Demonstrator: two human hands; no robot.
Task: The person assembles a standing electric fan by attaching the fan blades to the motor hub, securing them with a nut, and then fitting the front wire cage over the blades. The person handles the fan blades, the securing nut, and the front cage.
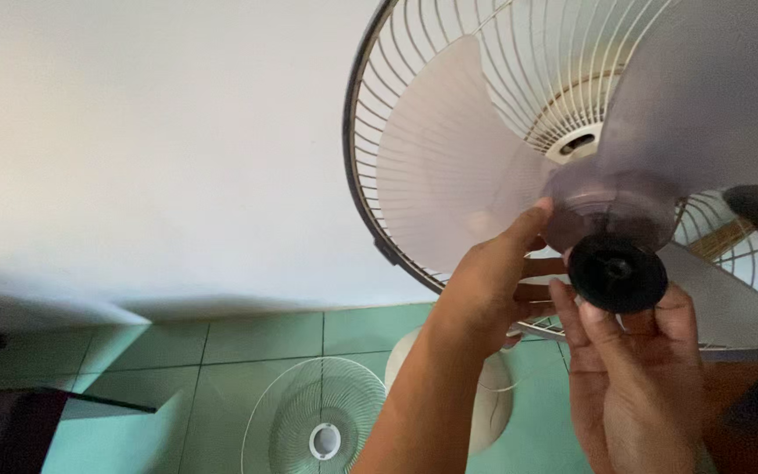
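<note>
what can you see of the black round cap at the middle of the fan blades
The black cap is a round, matte, plastic-looking knob with a raised rim and a recessed centre. It sits at the front of the translucent blade hub, facing the camera, in front of the rear wire guard. The right hand has its fingertips at the cap's lower edge and sides; the left hand touches the hub beside it. Whether it is fully tightened cannot be told.

1. Ahead of the fingertips of the left hand, the translucent blade blocks the way; the rear wire guard closes off everything behind it.
2. The black round cap sits at the fingertips of the right hand, filling the space there.
3. The gap between the two hands is narrow.
4. Left of the left fingers, open air runs along the white wall.
5. Below the wrists lies open room above the green tiled floor, where a loose front guard lies.
</note>
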